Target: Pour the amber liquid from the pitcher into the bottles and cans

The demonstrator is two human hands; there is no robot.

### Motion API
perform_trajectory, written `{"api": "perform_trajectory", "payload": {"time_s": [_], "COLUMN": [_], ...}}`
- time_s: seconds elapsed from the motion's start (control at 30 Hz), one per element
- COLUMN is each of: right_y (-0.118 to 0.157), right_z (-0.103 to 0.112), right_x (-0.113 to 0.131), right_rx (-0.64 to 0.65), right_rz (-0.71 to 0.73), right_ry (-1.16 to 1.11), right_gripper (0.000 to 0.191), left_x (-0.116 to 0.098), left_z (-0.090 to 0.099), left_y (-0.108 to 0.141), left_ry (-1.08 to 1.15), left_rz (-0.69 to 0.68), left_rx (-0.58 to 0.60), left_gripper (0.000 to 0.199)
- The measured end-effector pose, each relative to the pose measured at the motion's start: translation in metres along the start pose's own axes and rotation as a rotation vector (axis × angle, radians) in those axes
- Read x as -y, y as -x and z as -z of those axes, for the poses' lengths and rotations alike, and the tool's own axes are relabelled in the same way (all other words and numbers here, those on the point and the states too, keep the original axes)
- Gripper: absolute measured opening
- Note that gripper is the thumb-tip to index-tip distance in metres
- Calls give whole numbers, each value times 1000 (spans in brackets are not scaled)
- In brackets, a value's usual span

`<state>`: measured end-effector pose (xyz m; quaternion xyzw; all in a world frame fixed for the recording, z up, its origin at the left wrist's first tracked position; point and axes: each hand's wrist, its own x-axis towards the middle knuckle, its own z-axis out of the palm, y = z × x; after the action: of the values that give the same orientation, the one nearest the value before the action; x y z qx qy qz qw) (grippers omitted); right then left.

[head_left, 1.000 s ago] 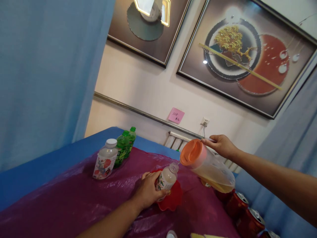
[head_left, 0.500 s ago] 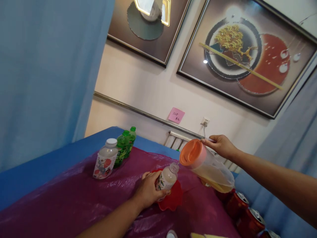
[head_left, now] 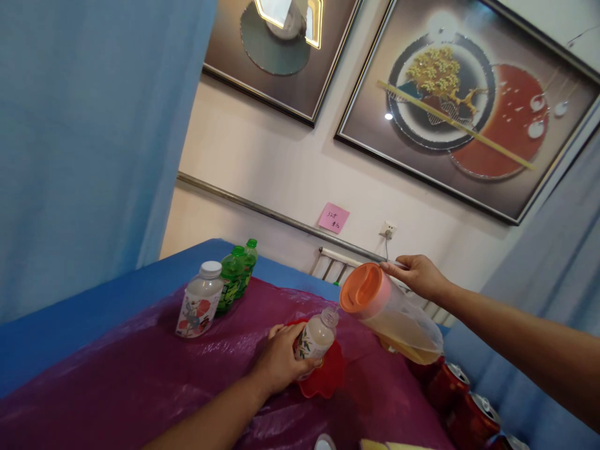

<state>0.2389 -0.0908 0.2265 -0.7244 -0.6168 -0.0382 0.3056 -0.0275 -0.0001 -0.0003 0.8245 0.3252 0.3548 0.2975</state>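
Note:
My left hand (head_left: 280,361) is wrapped round a small clear bottle (head_left: 317,336) with a leaf-pattern label and no cap, held tilted over a red scalloped dish (head_left: 330,373). The bottle holds a pale liquid. My right hand (head_left: 419,275) grips the handle of a clear pitcher (head_left: 404,325) with an orange lid (head_left: 363,289). Tipped toward the left, the pitcher has its lid close to the bottle's mouth, and yellowish liquid lies along its lower side. No stream between the two can be made out.
A white-capped bottle (head_left: 200,301) and green bottles (head_left: 230,278) stand at the left on the purple cover (head_left: 140,369). Red cans (head_left: 473,420) line the right edge. A white cap (head_left: 324,442) and something yellow (head_left: 389,445) lie at the near edge. Blue curtains (head_left: 84,137) hang at the sides.

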Motion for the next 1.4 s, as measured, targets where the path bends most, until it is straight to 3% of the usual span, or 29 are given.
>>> {"api": "perform_trajectory", "payload": {"time_s": [1.4], "right_y": [0], "right_z": [1], "right_x": [-2], "right_rx": [-5], "right_rz": [23], "right_ry": [37], "right_gripper": [69], "left_x": [5], "left_z": [-3], "left_y": [-1], "left_ry": [4], "left_rz": [-24], "left_rx": [-8], "left_gripper": [65]}}
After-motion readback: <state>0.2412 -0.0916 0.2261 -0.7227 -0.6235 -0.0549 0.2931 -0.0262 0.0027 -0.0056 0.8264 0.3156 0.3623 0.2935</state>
